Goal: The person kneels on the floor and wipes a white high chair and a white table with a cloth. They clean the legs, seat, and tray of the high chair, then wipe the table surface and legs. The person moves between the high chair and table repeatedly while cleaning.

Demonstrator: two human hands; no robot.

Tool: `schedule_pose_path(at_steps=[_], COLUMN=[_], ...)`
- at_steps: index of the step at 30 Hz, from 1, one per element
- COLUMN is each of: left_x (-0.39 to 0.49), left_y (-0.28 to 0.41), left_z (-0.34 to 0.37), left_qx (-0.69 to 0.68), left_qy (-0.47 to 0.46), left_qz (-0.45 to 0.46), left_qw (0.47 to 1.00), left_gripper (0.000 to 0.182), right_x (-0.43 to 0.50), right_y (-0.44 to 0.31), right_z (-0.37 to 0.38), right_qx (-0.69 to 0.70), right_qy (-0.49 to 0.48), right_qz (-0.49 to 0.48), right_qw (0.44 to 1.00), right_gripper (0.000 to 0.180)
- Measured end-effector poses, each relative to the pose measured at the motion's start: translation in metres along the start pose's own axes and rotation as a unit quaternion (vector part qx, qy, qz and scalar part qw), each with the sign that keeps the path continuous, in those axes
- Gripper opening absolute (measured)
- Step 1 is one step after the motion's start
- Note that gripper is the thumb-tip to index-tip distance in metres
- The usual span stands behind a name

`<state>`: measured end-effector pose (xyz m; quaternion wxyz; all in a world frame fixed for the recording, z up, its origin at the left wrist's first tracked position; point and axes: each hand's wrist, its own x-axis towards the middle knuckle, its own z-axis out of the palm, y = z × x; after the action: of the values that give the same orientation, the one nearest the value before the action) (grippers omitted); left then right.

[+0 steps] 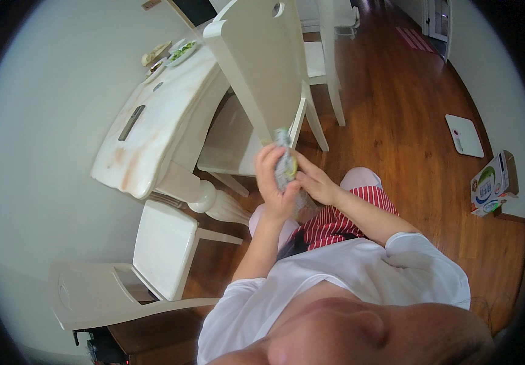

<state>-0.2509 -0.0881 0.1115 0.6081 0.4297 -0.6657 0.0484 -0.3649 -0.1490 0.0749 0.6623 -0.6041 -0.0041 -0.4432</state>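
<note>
Both my hands meet around a small crumpled plastic packet, grey with some yellow-green, held in front of my knees. My left hand wraps around its near side, fingers curled over it. My right hand pinches at its other side, where a yellow-green part shows between the fingers. Motion blurs the packet, so its exact kind cannot be told. Behind it stands a white wooden chair.
A white dining table at left bears a plate of green food, a smaller dish and a dark remote-like bar. Another white chair stands nearer. On the wooden floor at right are a white bathroom scale and a printed cardboard box.
</note>
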Motion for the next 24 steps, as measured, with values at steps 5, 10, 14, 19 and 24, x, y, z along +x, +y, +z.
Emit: schedule_pose_path(at_steps=[5, 10, 14, 19, 24], left_x=[0.016, 0.057, 0.105, 0.105, 0.1], left_y=[0.011, -0.016, -0.025, -0.063, -0.07], left_z=[0.009, -0.004, 0.014, 0.034, 0.034], left_qx=[0.017, 0.06, 0.071, 0.069, 0.08], left_qy=[-0.079, 0.123, 0.159, 0.145, 0.17], left_qz=[0.011, 0.005, -0.068, -0.075, -0.065], left_qw=[0.997, 0.991, 0.982, 0.984, 0.98], left_gripper=[0.064, 0.053, 0.066, 0.059, 0.047], right_x=[-0.002, 0.019, 0.046, 0.084, 0.147], right_y=[-0.014, -0.056, -0.093, -0.125, -0.131], right_z=[-0.016, -0.032, -0.042, -0.029, -0.012], right_qx=[0.114, 0.22, 0.106, -0.065, -0.257], right_qy=[0.063, 0.112, 0.15, 0.216, 0.19], right_qz=[0.056, 0.037, -0.144, -0.338, -0.478], right_qw=[0.99, 0.968, 0.972, 0.914, 0.818], right_gripper=[0.063, 0.055, 0.047, 0.054, 0.051])
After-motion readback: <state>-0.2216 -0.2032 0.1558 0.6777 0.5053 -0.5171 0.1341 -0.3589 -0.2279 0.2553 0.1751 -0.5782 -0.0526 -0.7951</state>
